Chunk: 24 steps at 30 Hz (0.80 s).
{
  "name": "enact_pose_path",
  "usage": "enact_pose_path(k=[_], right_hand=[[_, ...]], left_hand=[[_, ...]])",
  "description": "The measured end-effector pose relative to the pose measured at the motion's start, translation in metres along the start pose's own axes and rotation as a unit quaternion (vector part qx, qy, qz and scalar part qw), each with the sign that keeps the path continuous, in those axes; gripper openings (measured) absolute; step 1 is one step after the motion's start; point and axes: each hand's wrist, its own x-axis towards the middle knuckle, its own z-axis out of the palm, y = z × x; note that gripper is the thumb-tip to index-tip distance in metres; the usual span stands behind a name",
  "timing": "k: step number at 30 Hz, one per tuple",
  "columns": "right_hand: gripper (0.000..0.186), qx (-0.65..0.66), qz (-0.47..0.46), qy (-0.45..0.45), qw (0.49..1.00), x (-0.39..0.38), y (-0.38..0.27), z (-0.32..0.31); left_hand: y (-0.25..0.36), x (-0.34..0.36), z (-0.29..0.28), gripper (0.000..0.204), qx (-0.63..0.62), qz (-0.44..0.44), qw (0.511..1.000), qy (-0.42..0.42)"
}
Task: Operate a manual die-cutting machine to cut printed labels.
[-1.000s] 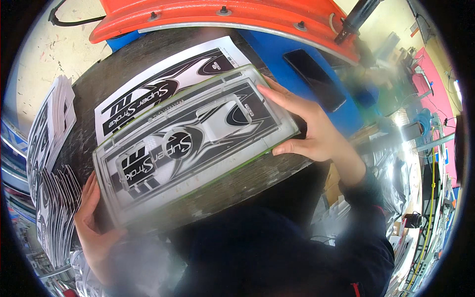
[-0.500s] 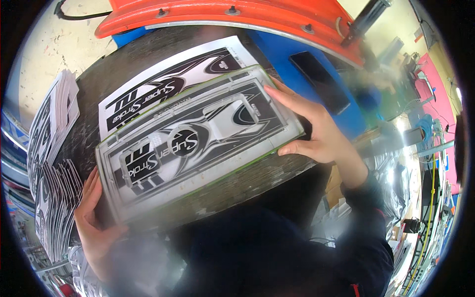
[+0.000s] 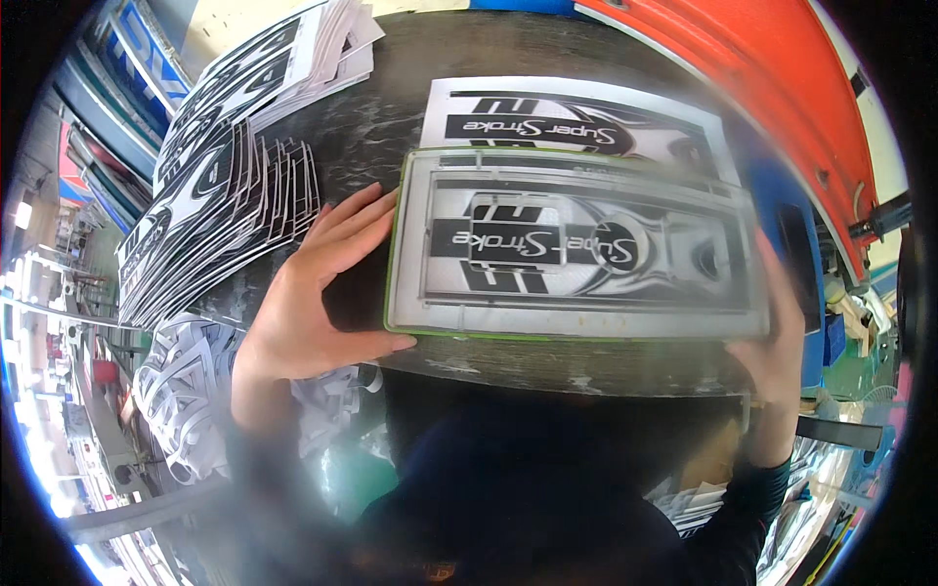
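Note:
A clear rectangular cutting die (image 3: 576,320) with a green edge lies almost level over a black-and-white printed sheet (image 3: 586,93). Dark printed graphics show through it, and the sheet's far part sticks out beyond its far edge. At the die's left end is my left hand (image 3: 303,303), fingers along the side and thumb at the near corner. My right hand (image 3: 777,322) closes round the opposite end, its fingers partly hidden and blurred. Whether the die touches the sheet all over, I cannot tell.
On the dark worn board (image 3: 391,107), a fanned pile of printed pieces (image 3: 225,215) lies left, near a stack of printed sheets (image 3: 332,59). Paper offcuts (image 3: 186,391) hang below the board's left edge. A red machine arm (image 3: 762,78) spans the far right.
My view has swung, so the board and piles sit further right in the picture. The die has turned from a slant to nearly level, still between both hands.

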Motion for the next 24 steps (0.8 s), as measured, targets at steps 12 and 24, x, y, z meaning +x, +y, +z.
enact_pose_path(k=[12, 24], right_hand=[[0.105, -0.034, 0.009, -0.008, 0.999, -0.0014, 0.0015, -0.003], [0.106, -0.025, 0.013, -0.008, 1.0, -0.0017, 0.0001, -0.002]], left_hand=[[0.0008, 0.0028, -0.0009, 0.096, -0.005, 0.008, 1.0, -0.007], [0.002, 0.0043, 0.0004, 0.095, -0.004, -0.007, 1.0, -0.009]])
